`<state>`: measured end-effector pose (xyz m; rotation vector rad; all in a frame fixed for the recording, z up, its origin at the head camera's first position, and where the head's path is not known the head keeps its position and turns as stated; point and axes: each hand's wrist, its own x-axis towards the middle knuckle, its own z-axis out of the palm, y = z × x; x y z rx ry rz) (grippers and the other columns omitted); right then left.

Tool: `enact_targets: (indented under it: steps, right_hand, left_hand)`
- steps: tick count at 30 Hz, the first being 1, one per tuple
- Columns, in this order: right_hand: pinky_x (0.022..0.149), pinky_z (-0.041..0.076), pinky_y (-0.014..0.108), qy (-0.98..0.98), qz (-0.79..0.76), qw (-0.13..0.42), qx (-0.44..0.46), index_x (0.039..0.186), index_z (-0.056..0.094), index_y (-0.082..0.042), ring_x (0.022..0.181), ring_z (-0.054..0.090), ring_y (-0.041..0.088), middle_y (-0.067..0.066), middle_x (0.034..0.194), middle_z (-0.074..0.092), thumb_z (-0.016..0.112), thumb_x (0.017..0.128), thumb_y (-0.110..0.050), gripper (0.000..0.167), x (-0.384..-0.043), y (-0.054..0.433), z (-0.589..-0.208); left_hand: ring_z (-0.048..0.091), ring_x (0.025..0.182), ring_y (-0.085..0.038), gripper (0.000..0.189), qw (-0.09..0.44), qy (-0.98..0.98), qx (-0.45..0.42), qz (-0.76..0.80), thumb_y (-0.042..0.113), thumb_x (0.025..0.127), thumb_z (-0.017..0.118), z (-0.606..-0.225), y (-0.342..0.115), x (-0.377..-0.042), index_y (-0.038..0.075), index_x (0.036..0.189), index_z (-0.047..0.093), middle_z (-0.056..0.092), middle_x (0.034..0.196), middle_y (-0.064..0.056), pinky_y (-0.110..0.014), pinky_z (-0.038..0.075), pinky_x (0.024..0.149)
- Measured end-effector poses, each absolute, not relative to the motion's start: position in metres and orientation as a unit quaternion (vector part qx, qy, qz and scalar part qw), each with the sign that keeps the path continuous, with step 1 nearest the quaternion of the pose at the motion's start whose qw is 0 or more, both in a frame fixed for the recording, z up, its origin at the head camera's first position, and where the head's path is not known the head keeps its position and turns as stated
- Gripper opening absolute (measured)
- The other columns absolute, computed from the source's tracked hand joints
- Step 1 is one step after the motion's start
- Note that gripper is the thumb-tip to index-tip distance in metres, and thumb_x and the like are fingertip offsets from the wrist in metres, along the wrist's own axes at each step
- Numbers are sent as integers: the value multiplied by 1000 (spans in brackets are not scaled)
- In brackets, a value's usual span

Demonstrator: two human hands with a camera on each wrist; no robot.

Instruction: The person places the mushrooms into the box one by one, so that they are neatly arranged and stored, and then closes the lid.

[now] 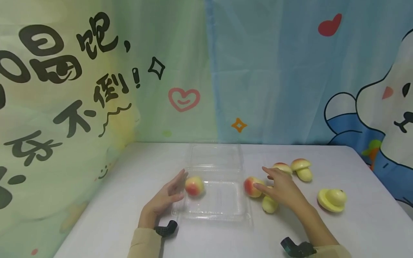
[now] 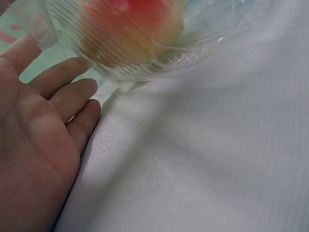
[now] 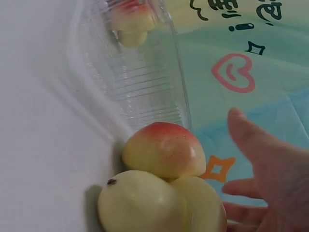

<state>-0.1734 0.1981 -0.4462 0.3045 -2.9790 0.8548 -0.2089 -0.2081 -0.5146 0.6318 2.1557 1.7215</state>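
A red-capped mushroom (image 1: 252,187) lies on the white surface (image 1: 213,240), just right of a clear plastic box (image 1: 222,199) and against a pale mushroom (image 1: 269,205); the right grip (image 1: 282,187) reaches over the pair, released, thumb and fingers spread, though whether a fingertip touches is unclear; the left grip (image 1: 166,193), also released, stands beside the box's left wall, near a second red-tinged mushroom (image 1: 194,186) inside.

The glossy pieces look moulded, likely light, stiff and somewhat slippery; a pinch across the widest part of the cap should serve best; the box looks thin, flexible and easily dented, better steadied by its rim.

The red dome appears to face left toward the box, its stem hidden, so its long axis cannot be confirmed; the pale neighbour's stem points toward the person; the box's base runs longest side to side, lid folded back.
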Motion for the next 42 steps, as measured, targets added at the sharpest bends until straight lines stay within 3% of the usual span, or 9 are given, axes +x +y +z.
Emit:
enact_targets:
  steps: [3, 6, 13, 25, 30, 32, 37, 42]
  right_hand:
    - [87, 52, 51, -961, 261, -21, 95, 133, 49, 5, 106, 63, 36, 24, 125, 59, 61, 85, -56, 79, -180, 195, -447]
    - [88, 52, 50, -959, 262, -59, 87, 134, 49, 6, 106, 64, 36, 24, 125, 60, 59, 86, -57, 80, -185, 193, -448]
    - [91, 49, 53, -954, 273, -107, 72, 136, 47, 3, 113, 59, 39, 24, 128, 58, 54, 87, -61, 81, -187, 191, -446]
    - [90, 51, 50, -943, 305, -109, 81, 135, 49, 2, 112, 60, 36, 24, 127, 58, 57, 88, -54, 74, -186, 197, -452]
    - [92, 50, 49, -939, 315, -110, 83, 135, 48, 4, 112, 60, 37, 25, 126, 58, 58, 88, -53, 74, -186, 201, -454]
    - [92, 50, 49, -938, 316, -111, 85, 135, 47, 4, 112, 60, 37, 25, 127, 58, 59, 88, -52, 74, -186, 203, -455]
    - [92, 50, 49, -936, 314, -116, 109, 132, 50, 6, 112, 60, 38, 25, 128, 58, 58, 90, -47, 69, -188, 207, -455]
    - [91, 50, 49, -935, 306, -125, 128, 131, 50, 7, 111, 60, 37, 23, 123, 61, 57, 92, -44, 66, -188, 207, -455]
  left_hand:
    - [14, 148, -21, 87, 156, 753, 217, 601, 18, 85, 69, -516, -210, -210, 24, 153, 15, 21, 159, 1, -41, 11, 120]
    - [12, 148, -21, 87, 157, 751, 217, 604, 20, 85, 70, -518, -210, -211, 24, 153, 15, 20, 159, 0, -48, 7, 119]
    - [13, 148, -19, 86, 157, 748, 214, 608, 19, 85, 69, -517, -207, -210, 28, 153, 18, 21, 159, 1, -46, 8, 119]
    - [15, 148, -20, 86, 150, 754, 217, 602, 20, 85, 69, -517, -209, -211, 27, 153, 18, 22, 158, 3, -50, 9, 119]
    - [16, 148, -19, 85, 156, 747, 225, 606, 15, 86, 67, -519, -209, -212, 26, 153, 16, 22, 159, 2, -28, 15, 118]
    - [15, 148, -18, 85, 157, 745, 227, 607, 13, 86, 66, -518, -208, -213, 23, 153, 15, 22, 159, 1, -26, 15, 118]
    - [15, 148, -18, 86, 156, 747, 220, 608, 14, 86, 67, -516, -207, -211, 19, 154, 15, 22, 158, 2, -45, 9, 119]
    - [15, 148, -17, 86, 157, 745, 213, 612, 16, 85, 68, -515, -208, -211, 22, 153, 16, 22, 158, 1, -45, 9, 119]
